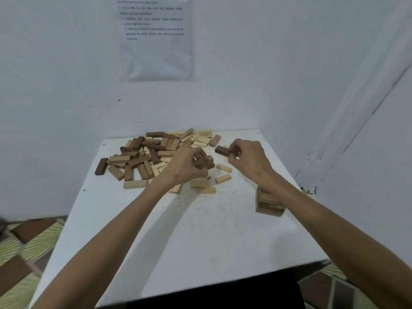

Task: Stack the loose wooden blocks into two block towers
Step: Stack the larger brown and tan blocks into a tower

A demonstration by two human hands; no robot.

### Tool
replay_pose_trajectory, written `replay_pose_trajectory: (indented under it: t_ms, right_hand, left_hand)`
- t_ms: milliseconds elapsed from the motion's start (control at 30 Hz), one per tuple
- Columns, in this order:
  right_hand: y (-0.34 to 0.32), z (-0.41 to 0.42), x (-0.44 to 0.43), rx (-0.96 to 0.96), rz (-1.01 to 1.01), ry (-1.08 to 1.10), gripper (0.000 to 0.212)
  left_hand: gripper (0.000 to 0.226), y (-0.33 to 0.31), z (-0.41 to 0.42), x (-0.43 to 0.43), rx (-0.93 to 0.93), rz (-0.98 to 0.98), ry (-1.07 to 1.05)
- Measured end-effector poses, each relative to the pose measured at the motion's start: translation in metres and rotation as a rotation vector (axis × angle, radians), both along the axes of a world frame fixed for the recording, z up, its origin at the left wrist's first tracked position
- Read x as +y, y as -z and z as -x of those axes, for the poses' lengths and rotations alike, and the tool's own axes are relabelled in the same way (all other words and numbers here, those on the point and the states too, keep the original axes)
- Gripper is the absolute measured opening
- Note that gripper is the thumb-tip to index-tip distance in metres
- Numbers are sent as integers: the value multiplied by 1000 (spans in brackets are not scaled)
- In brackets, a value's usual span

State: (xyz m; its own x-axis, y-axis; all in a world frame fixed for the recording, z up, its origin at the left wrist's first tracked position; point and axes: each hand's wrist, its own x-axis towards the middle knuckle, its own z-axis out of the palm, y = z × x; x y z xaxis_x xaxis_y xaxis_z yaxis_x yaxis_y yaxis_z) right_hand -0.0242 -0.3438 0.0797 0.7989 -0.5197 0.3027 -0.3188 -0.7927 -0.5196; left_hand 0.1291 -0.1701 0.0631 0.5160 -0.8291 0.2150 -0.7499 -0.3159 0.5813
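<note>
A heap of loose wooden blocks [147, 152], light and dark, covers the far left of the white table [200, 230]. My left hand [187, 166] curls over dark blocks [206, 162] at the heap's right edge and grips them. My right hand [247, 159] pinches one dark block [223, 150] by its end, just above the table. A short block tower [268, 204] stands near the table's right edge, partly hidden under my right forearm. Three pale blocks [224, 173] lie loose between my hands.
White walls close in behind and to the right of the table. A printed sheet [156, 36] hangs on the back wall. Patterned flooring [24, 241] shows on the left. A dark surface [214, 293] lies below the table's near edge.
</note>
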Motion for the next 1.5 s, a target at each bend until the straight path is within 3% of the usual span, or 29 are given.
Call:
replay_pose_trajectory:
  t_ms: [267, 433, 533, 733, 900, 1033, 1133, 1300, 1500]
  right_hand:
    - [43, 79, 88, 2, -26, -62, 16]
    - [76, 100, 111, 86, -43, -55, 24]
    - [83, 105, 118, 147, 2, -59, 33]
    - [82, 107, 118, 131, -1, -101, 30]
    - [80, 105, 122, 138, 19, -123, 30]
    - [79, 102, 125, 146, 27, -155, 30]
    - [81, 96, 125, 134, 10, -159, 30]
    - [83, 89, 125, 104, -34, -128, 34]
    - [84, 90, 123, 96, -113, -148, 43]
  left_hand:
    - [35, 36, 60, 76, -67, 3, -34]
    - [28, 65, 80, 98, -34, -48, -37]
    - [26, 71, 83, 102, -24, -31, -41]
    - [44, 82, 85, 121, -111, 8, 10]
    - [37, 87, 82, 127, -153, 28, 14]
    - [31, 84, 79, 124, -71, 50, 11]
    - [31, 81, 77, 124, -12, 63, 36]
    - [46, 79, 72, 127, -84, 0, 135]
    - [49, 81, 81, 125, -85, 36, 63]
